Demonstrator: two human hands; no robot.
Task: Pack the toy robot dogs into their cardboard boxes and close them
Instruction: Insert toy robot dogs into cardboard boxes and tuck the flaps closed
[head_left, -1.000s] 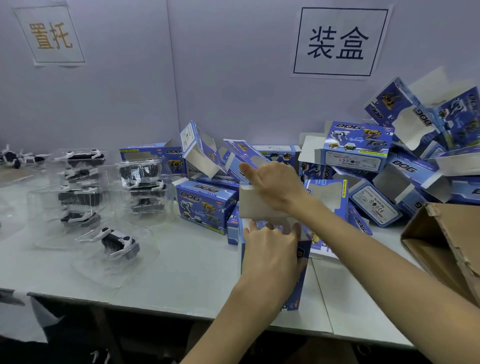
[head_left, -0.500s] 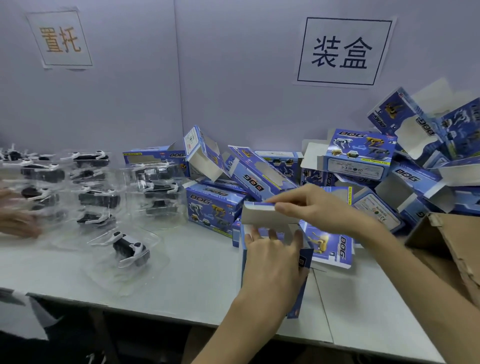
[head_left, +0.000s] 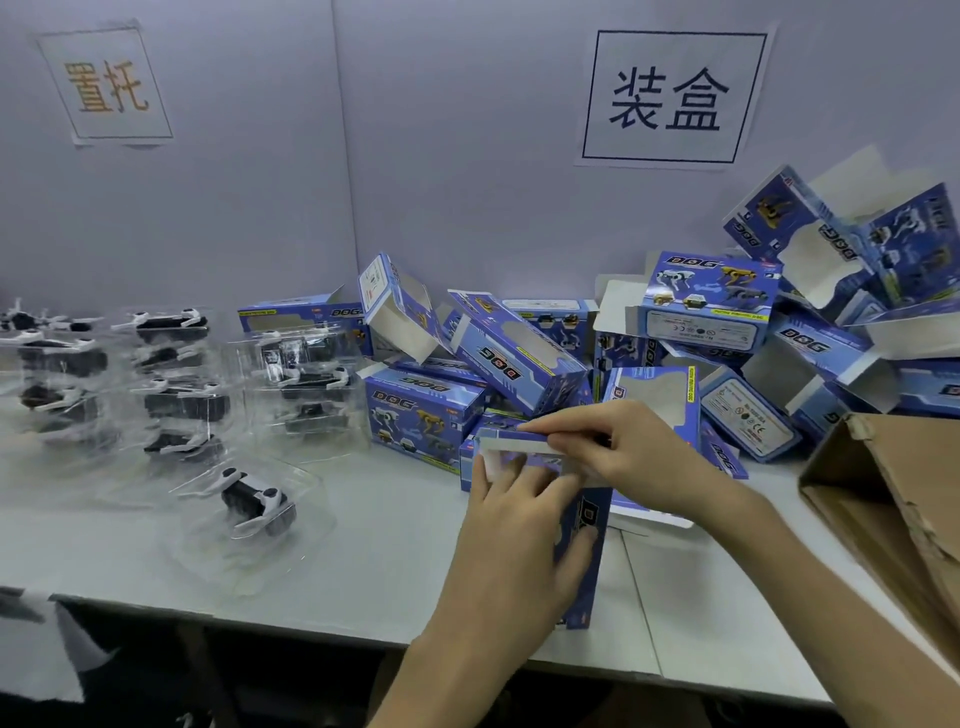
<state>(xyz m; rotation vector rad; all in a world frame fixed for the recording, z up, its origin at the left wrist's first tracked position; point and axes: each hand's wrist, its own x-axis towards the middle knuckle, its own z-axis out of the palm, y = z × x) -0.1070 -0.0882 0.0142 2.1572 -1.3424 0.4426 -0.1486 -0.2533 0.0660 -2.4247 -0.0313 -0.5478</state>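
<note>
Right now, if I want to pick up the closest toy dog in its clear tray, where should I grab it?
Probably take the clear tray by its flat rim, coming in from the near side. The toy dog lies in it with thin white legs sticking out, so the rim looks safer than a leg.

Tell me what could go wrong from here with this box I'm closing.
1. The right hand pinches the top flap; pushed askew, it may crease rather than tuck in.
2. The blue box stands on end near the table edge, steadied only by the left hand; it could tip off.
3. The box pile behind leans loosely and might slide forward.
</note>
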